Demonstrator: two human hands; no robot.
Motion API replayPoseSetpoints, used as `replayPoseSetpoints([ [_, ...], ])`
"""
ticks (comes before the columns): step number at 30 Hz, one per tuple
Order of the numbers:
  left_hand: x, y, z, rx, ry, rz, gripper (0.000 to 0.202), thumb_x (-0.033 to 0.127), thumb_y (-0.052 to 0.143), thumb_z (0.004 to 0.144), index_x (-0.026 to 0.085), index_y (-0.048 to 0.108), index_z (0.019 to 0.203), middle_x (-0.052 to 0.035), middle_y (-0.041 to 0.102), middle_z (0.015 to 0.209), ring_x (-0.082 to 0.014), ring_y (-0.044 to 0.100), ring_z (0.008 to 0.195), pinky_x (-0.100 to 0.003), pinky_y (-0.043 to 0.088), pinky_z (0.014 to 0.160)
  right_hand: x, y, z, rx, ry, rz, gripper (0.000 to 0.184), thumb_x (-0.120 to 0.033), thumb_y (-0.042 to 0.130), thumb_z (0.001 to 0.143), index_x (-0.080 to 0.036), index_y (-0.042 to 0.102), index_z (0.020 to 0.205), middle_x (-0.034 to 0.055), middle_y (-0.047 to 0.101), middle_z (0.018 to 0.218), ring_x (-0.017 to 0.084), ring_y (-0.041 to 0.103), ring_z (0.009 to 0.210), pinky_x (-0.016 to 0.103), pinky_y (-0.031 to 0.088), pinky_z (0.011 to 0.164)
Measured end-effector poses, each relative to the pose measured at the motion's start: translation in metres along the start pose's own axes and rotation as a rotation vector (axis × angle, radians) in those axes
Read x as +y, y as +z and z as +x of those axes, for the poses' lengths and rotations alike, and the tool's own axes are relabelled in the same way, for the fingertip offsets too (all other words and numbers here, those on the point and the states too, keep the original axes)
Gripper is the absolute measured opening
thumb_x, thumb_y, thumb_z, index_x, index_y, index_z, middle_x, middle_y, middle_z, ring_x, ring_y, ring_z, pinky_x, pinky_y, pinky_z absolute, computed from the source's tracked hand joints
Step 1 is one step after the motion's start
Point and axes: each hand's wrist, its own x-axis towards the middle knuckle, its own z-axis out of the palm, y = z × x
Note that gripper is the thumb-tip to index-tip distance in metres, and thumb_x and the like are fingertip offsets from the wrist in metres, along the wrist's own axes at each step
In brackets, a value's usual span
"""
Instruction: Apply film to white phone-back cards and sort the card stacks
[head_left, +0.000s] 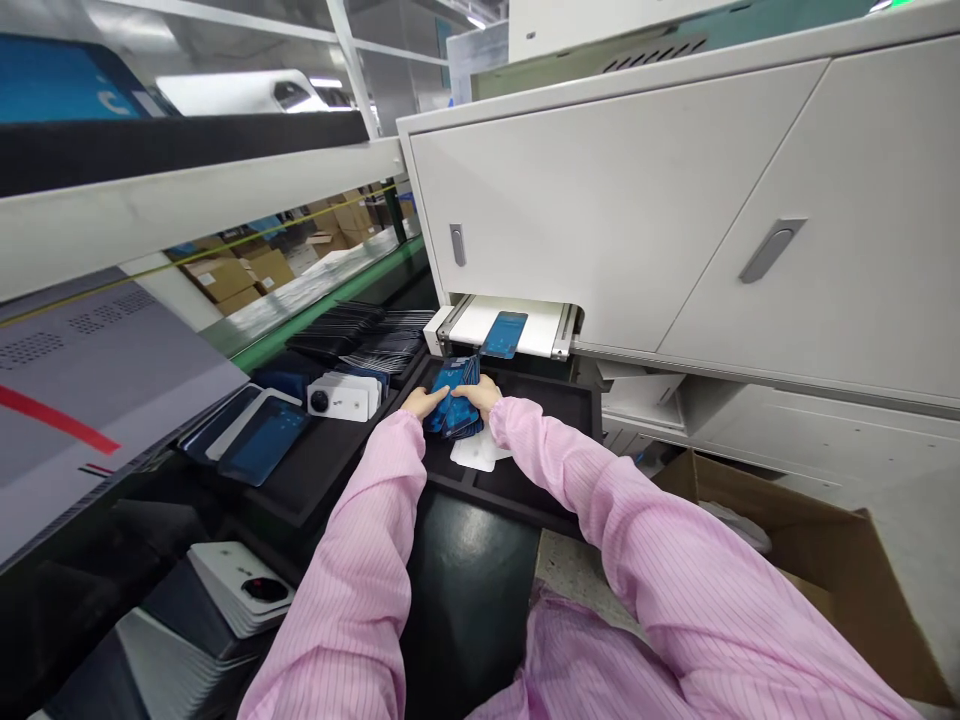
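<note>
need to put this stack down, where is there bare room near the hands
Bare black tray to the right of the right hand, and nearer, beside the white sheet. Crowded to the left of the left hand: white camera pieces and dark stacks.

Bright, even light is cast from overhead tubes at upper left; edges are bowed, and the lower left is shadowed.

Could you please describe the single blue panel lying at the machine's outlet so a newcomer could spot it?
Find the big white cabinet; at its lower left a white outfeed belt sticks out. The blue panel lies alone on it, untouched, unlike the blue stack held in both hands below.
</note>
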Motion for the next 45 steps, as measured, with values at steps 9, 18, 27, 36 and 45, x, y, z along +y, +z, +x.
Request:
replayPoseSetpoints([
  [9, 0.003, -0.039, -0.099, 0.114, 0.246, -0.274, 0.037, 0.045, 0.057, 0.087, 0.018, 0.058, 0.112, -0.0086, 0.067, 0.110, -0.0211, 0.064, 0.102, -0.034, 0.051, 0.090, -0.030, 0.011, -0.080, -0.272, -0.488, 0.074, 0.043, -0.011, 0.068, 0.066, -0.022, 0.060, 0.106, -0.0022, 0.068, 0.099, 0.018, 0.065, 0.095, 0.034, 0.052, 0.092],
  [18, -0.093, -0.048, -0.307, 0.869, 0.274, -0.253, 0.034, 0.047, 0.064, 0.080, 0.024, 0.055, 0.103, -0.0029, 0.062, 0.103, -0.0201, 0.059, 0.101, -0.035, 0.044, 0.099, 0.039, 0.042, -0.219, -0.833, -0.838, -0.055, 0.049, -0.031, 0.067, 0.072, -0.020, 0.055, 0.118, 0.0028, 0.069, 0.102, 0.020, 0.067, 0.091, 0.031, 0.053, 0.087],
  [27, -0.170, -0.041, -0.366, 0.731, 0.152, -0.307, 0.055, 0.048, 0.065, 0.076, 0.021, 0.050, 0.121, -0.0095, 0.060, 0.126, -0.0253, 0.056, 0.120, -0.037, 0.042, 0.105, 0.105, 0.068, -0.235, -1.122, -0.818, -0.124, 0.068, -0.032, 0.080, 0.064, -0.020, 0.053, 0.125, 0.0096, 0.063, 0.122, 0.025, 0.061, 0.113, 0.040, 0.047, 0.100],
  [36, -0.175, -0.040, -0.366, 0.656, 0.173, -0.381, 0.087, 0.059, 0.076, 0.059, 0.018, 0.046, 0.130, -0.0138, 0.055, 0.132, -0.0304, 0.050, 0.127, -0.039, 0.038, 0.109, 0.117, 0.064, -0.238, -1.000, -0.822, -0.187, 0.080, -0.044, 0.086, 0.054, -0.019, 0.054, 0.123, 0.0104, 0.064, 0.118, 0.028, 0.060, 0.114, 0.044, 0.044, 0.102],
  [45, -0.143, -0.020, -0.384, 0.773, 0.113, -0.340, 0.109, 0.050, 0.081, 0.060, 0.025, 0.020, 0.147, -0.0149, 0.035, 0.149, -0.0310, 0.035, 0.140, -0.044, 0.026, 0.117, 0.097, 0.061, -0.248, -1.206, -1.010, -0.329, 0.074, -0.050, 0.084, 0.057, -0.023, 0.054, 0.119, 0.0100, 0.062, 0.114, 0.027, 0.059, 0.103, 0.042, 0.047, 0.092],
])
